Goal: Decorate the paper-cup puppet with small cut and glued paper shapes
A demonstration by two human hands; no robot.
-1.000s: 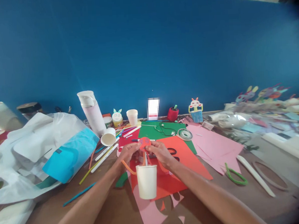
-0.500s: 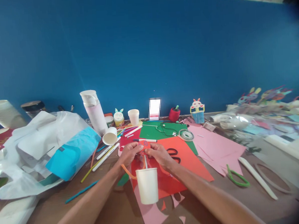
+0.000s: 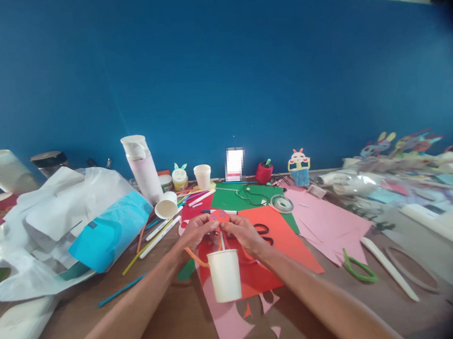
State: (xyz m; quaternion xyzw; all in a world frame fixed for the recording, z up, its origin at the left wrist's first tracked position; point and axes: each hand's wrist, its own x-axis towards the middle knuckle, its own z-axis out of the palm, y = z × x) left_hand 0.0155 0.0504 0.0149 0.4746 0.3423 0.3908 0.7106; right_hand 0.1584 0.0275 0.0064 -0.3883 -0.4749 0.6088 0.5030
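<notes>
Between my left hand (image 3: 199, 230) and my right hand (image 3: 242, 231), a small round orange paper piece (image 3: 219, 217) with drawn marks is pinched by the fingers of both. A pale stick (image 3: 222, 240) runs from under it down into a white paper cup (image 3: 225, 276). An orange pipe cleaner (image 3: 196, 257) sticks out at the cup's left. Beneath the hands lie red and orange paper sheets (image 3: 291, 242). Black scissor handles (image 3: 266, 229) show just right of my right hand.
Left: a plastic bag (image 3: 109, 191), a bottle (image 3: 143, 169), a tipped cup (image 3: 166, 205) and markers (image 3: 160, 237). Right: tape (image 3: 281, 203), pink paper (image 3: 328, 220) and a green pipe cleaner (image 3: 359, 271). Pink scraps (image 3: 229, 326) lie in front. A blue wall stands behind.
The white cup has risen slightly and shifted a little right. The orange paper piece has moved slightly up, still held by both hands.
</notes>
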